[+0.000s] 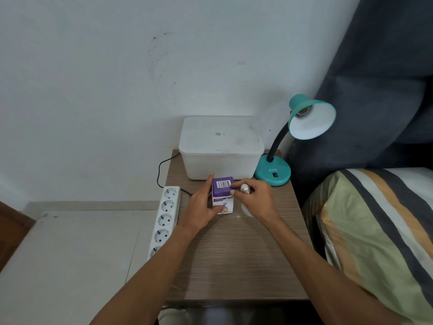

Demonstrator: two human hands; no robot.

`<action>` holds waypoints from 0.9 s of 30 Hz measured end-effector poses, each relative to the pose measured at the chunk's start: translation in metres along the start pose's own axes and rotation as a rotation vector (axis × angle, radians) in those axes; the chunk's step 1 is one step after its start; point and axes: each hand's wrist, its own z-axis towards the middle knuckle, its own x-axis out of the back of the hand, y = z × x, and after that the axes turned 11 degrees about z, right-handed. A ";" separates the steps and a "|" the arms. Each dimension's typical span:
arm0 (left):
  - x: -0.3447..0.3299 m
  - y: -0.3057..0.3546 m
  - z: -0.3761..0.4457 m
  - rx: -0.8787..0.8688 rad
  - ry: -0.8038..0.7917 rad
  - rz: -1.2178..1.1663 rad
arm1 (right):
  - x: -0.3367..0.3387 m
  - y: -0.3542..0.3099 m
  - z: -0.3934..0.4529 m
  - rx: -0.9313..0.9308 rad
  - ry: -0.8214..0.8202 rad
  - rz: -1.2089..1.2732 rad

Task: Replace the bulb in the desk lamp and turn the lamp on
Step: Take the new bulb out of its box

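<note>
A teal desk lamp point(278, 171) stands at the table's back right, its shade point(312, 119) tilted toward me with a bare socket inside. A purple and white bulb box point(222, 193) stands upright on the wooden table point(234, 254). My left hand point(203, 202) holds the box by its left side, thumb on the front. My right hand point(254, 198) grips a bulb point(246, 189), whose silver screw base sticks up between the fingers, and its fingertips touch the box's top right edge. The bulb's white globe shows faintly below the hand.
A white plastic container point(221, 146) with a lid sits at the back of the table. A white power strip point(165, 214) lies along the left edge, with a black cord running behind. A bed with a striped pillow point(375, 231) borders the right side.
</note>
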 end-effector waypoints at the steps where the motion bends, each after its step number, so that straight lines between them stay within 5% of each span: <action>1: 0.000 0.000 0.000 0.002 0.002 -0.008 | 0.000 0.001 -0.001 0.039 0.005 -0.042; 11: -0.001 0.000 0.000 -0.004 -0.002 0.023 | -0.004 0.002 -0.005 0.157 0.052 -0.227; 20: -0.004 -0.001 -0.010 -0.111 0.052 0.089 | 0.002 -0.003 -0.007 0.230 -0.076 -0.431; 27: -0.010 0.005 -0.016 -0.133 0.172 0.080 | 0.003 -0.001 -0.012 0.140 -0.026 -0.262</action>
